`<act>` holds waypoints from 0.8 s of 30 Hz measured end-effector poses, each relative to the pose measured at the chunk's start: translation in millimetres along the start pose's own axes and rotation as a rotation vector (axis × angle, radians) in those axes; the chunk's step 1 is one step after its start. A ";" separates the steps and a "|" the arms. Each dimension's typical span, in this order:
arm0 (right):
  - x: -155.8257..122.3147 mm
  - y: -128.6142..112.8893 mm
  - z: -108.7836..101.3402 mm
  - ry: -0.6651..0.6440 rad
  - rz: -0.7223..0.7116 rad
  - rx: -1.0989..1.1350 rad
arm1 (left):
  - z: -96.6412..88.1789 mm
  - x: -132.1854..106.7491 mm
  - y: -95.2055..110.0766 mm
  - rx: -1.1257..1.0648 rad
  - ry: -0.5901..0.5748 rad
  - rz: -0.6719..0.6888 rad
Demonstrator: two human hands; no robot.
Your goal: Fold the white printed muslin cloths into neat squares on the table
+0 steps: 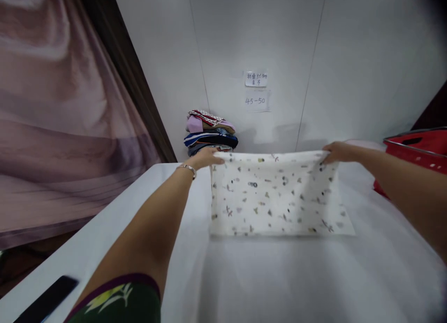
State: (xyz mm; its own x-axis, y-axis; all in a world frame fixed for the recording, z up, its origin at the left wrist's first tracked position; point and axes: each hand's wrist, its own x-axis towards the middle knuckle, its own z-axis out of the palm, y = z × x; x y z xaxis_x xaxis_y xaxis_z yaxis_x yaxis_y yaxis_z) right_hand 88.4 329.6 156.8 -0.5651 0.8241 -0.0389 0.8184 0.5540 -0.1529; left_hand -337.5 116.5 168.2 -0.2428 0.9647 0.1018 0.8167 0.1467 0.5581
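Note:
A white cloth [275, 197] with small scattered prints is stretched between my two hands over the white table. My left hand [205, 158] pinches its upper left corner, thumb in front, and a bracelet circles that wrist. At the upper right corner, my right hand [335, 153] grips the cloth with fingers closed on the edge. The top edge is raised and nearly straight, while the lower edge lies on the tabletop. What is behind the cloth is hidden.
A stack of folded fabrics [211, 134] stands at the table's far end by the wall. To the right is a red basket [417, 150]. A dark phone-like object [47, 299] lies at the near left edge of the table [265, 281]. A pink curtain [63, 118] hangs on the left.

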 end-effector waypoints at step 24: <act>-271.4 39.3 220.6 0.354 -0.450 -0.046 | 136.6 -280.0 -57.0 0.344 0.080 0.486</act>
State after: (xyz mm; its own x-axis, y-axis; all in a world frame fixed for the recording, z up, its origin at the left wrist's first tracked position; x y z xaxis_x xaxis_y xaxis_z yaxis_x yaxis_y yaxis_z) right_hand 250.9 101.7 -56.6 -0.7959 0.4912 0.3540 0.5136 0.8573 -0.0347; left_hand -244.5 -132.1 -4.5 0.1733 0.9214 0.3479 0.9633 -0.2321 0.1346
